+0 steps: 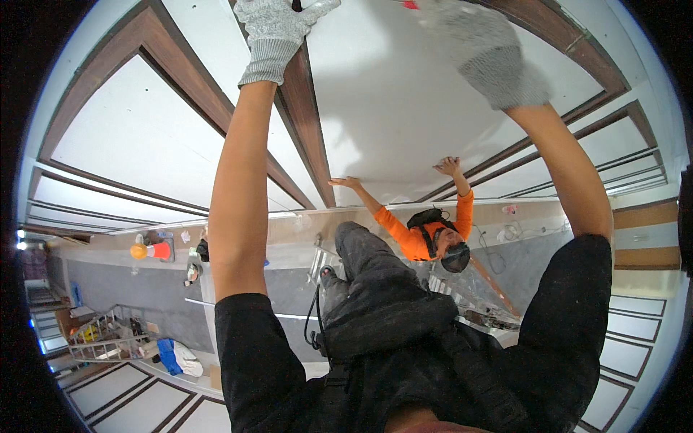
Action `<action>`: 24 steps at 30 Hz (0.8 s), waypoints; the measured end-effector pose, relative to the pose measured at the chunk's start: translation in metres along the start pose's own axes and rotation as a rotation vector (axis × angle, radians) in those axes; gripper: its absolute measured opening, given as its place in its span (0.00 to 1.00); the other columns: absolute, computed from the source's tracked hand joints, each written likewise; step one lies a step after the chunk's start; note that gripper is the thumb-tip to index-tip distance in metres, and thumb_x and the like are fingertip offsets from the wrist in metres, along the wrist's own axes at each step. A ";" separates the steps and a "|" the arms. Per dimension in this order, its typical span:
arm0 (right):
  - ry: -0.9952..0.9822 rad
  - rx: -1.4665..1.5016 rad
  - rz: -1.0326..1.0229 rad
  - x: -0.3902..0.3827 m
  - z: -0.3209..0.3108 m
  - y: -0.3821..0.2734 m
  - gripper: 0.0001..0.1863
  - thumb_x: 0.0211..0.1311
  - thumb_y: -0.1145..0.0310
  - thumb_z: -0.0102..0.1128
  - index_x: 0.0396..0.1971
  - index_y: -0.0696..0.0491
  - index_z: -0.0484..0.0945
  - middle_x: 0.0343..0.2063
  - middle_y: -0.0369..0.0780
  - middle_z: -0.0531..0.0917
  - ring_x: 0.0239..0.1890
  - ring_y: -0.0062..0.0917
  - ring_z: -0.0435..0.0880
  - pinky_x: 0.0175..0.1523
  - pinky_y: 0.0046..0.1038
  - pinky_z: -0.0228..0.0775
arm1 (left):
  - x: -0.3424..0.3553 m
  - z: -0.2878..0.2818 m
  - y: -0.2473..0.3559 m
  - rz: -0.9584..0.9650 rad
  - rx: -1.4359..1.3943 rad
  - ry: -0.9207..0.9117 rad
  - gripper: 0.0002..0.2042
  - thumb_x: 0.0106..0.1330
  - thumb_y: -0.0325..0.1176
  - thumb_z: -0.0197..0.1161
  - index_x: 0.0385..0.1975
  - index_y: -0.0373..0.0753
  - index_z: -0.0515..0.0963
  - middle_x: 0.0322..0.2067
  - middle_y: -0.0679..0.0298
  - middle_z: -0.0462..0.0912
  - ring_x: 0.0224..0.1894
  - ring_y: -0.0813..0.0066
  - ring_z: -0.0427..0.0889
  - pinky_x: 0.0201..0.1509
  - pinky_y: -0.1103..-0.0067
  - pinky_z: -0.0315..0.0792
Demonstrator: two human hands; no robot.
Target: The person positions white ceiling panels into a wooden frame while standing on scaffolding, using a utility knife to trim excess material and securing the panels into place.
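Observation:
My left hand [278, 32], in a grey knit glove, lies at the top edge over the dark brown wood trim [307, 108] of the white panelled wall. Its thumb stretches out to the right, and its fingertips are cut off by the picture's edge. My right hand [487, 61], gloved alike, is smeared by motion in front of the large white panel [382, 94]. A small red piece [410, 4] shows by its fingertips; what it belongs to is out of sight. Lower down, a co-worker in an orange top [411, 242] has both hands against the panel's bottom part.
I stand high above the floor, with a metal ladder [321, 260] by my legs. At the left are an orange and white cone [155, 250], a folded ladder or scaffold frame [101, 339] and a blue and white bundle [177, 357]. A long brown strip [494, 285] leans beside the co-worker.

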State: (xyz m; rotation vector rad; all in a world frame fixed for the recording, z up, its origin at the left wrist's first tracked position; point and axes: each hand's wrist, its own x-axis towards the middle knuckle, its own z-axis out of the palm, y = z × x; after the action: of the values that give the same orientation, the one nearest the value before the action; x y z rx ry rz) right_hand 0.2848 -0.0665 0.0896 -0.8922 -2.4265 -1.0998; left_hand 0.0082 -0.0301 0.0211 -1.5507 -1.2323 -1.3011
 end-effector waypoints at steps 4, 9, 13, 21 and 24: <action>0.045 0.047 0.003 0.025 0.006 -0.014 0.13 0.74 0.61 0.49 0.37 0.52 0.79 0.26 0.40 0.82 0.29 0.31 0.87 0.32 0.33 0.78 | 0.003 -0.001 0.003 -0.002 -0.010 -0.053 0.27 0.44 0.54 0.81 0.40 0.45 0.82 0.40 0.60 0.76 0.48 0.54 0.72 0.56 0.59 0.66; 0.130 0.026 -0.048 0.041 0.017 -0.018 0.12 0.73 0.61 0.50 0.37 0.51 0.79 0.27 0.39 0.83 0.30 0.30 0.88 0.34 0.33 0.79 | 0.002 -0.003 0.008 -0.028 -0.001 -0.021 0.27 0.46 0.55 0.80 0.42 0.45 0.83 0.41 0.59 0.77 0.49 0.53 0.72 0.56 0.59 0.66; 0.055 0.012 -0.046 0.046 0.011 -0.018 0.11 0.73 0.62 0.50 0.38 0.52 0.79 0.27 0.40 0.84 0.33 0.31 0.89 0.37 0.34 0.80 | 0.001 -0.002 0.010 -0.047 0.011 -0.035 0.27 0.46 0.55 0.79 0.41 0.44 0.83 0.41 0.58 0.77 0.49 0.52 0.72 0.56 0.58 0.66; -0.108 -0.029 0.009 0.021 0.017 0.019 0.13 0.74 0.61 0.48 0.39 0.53 0.80 0.31 0.42 0.87 0.35 0.33 0.90 0.40 0.38 0.80 | 0.001 -0.003 0.010 0.001 0.000 -0.032 0.27 0.48 0.57 0.78 0.40 0.43 0.83 0.38 0.58 0.77 0.47 0.53 0.71 0.55 0.58 0.66; -0.191 -0.036 0.071 0.006 0.006 0.029 0.14 0.75 0.61 0.48 0.40 0.53 0.80 0.31 0.43 0.87 0.36 0.34 0.90 0.41 0.38 0.81 | 0.002 -0.003 0.004 0.065 0.035 -0.022 0.28 0.48 0.58 0.78 0.39 0.42 0.83 0.37 0.58 0.77 0.46 0.53 0.72 0.54 0.59 0.65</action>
State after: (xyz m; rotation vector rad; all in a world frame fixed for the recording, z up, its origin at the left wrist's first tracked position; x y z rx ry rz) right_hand 0.2995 -0.0451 0.1053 -1.1339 -2.5105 -1.0796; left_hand 0.0114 -0.0334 0.0237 -1.5709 -1.2023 -1.2176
